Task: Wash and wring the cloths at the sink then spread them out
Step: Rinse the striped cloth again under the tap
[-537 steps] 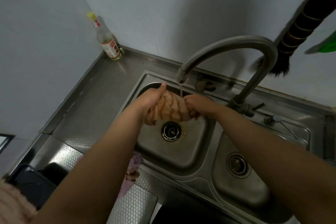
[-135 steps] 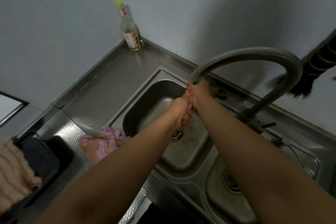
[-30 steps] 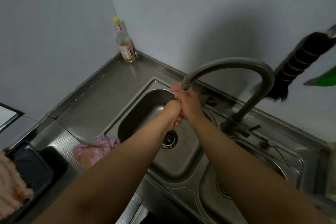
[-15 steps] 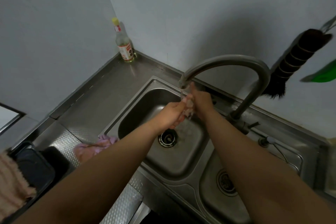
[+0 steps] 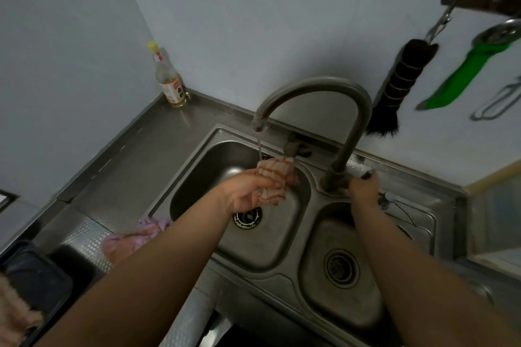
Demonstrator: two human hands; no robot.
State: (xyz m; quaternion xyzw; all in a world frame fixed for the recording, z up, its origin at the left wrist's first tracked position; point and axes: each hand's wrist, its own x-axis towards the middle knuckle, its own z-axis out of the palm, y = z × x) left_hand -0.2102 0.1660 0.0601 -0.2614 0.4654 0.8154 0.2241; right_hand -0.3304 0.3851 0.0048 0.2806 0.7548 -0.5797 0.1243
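My left hand (image 5: 248, 191) grips a striped pink-and-red cloth (image 5: 275, 177), bunched up over the left basin of the steel sink (image 5: 197, 155), just under a thin stream of water from the curved tap (image 5: 315, 87). My right hand (image 5: 363, 186) is at the tap's base, fingers around the handle (image 5: 358, 169). A second pink cloth (image 5: 132, 239) lies crumpled on the counter at the sink's left edge. Another striped cloth (image 5: 14, 315) shows at the bottom left corner.
A bottle with a yellow cap (image 5: 169, 82) stands in the back corner. A dark brush (image 5: 394, 87), a green-handled tool (image 5: 456, 76) and a metal utensil hang on the wall at right. A black tray (image 5: 36, 276) sits at the left. The right basin (image 5: 338, 267) holds nothing.
My right hand left the cloth and moved right to the tap handle. My left hand now holds the cloth alone under the water.
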